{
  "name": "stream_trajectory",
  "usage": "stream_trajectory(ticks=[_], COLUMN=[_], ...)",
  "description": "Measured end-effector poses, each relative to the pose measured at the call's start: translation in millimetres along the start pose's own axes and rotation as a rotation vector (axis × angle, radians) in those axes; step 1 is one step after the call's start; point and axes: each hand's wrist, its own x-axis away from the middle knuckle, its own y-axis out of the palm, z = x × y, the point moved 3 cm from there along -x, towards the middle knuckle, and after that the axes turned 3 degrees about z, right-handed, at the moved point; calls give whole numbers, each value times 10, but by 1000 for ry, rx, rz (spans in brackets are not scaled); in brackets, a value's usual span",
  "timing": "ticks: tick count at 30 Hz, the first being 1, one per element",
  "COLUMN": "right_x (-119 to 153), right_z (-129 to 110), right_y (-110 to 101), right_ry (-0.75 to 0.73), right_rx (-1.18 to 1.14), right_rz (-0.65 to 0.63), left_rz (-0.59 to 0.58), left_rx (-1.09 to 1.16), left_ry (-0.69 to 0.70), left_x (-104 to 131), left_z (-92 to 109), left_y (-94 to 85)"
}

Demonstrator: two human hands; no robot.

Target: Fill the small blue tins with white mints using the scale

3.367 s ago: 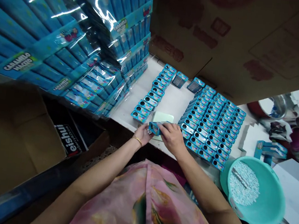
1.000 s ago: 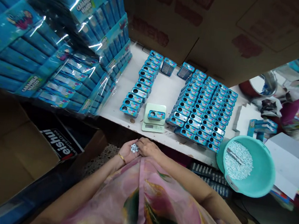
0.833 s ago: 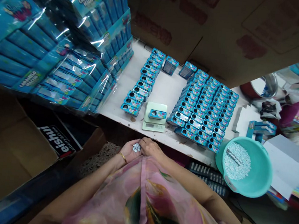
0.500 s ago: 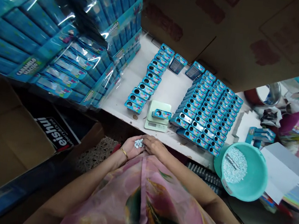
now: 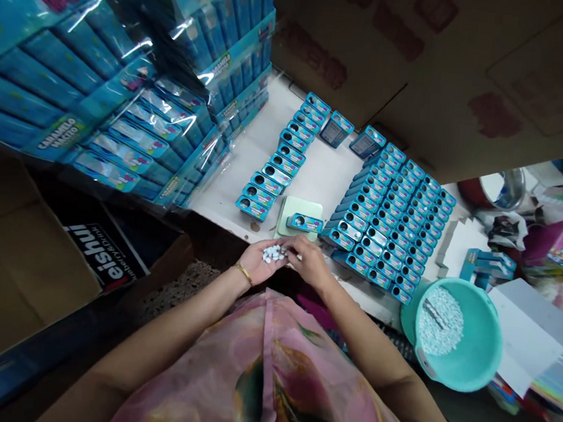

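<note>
Cupped palm up, my left hand (image 5: 257, 262) holds a small pile of pale candies (image 5: 273, 254) at the table's front edge. The fingers of my right hand (image 5: 308, 261) are bent together at the right side of that pile; what they pinch is too small to make out. Just beyond both hands lies a pale green scale (image 5: 289, 206), its front part hidden behind them. One blue tin (image 5: 306, 223) with an open hole in its top stands on the scale.
Rows of blue tins (image 5: 385, 222) stand right of the scale, and a single line of tins (image 5: 281, 160) to its left. A teal bucket (image 5: 478, 346) of candies is at the right. Packed blue boxes (image 5: 133, 135) and a cardboard box (image 5: 19, 264) fill the left.
Both hands have moved forward, up to the scale's front edge, and now cover its display. The pile is still in my left palm. The view has shifted slightly.
</note>
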Motion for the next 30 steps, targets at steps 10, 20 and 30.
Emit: stream_trajectory(ticks=[10, 20, 30], right_x=[-124, -184, -98], right_z=[-88, 683, -74], right_y=[-259, -387, -424], right_ry=[12, 236, -17], right_rx=[45, 373, 578], right_rz=[166, 53, -24], left_rz=[18, 322, 148], left_rx=[3, 98, 21], left_ry=[40, 180, 168], left_x=[8, 107, -186], left_z=[100, 345, 274], left_y=[106, -590, -155])
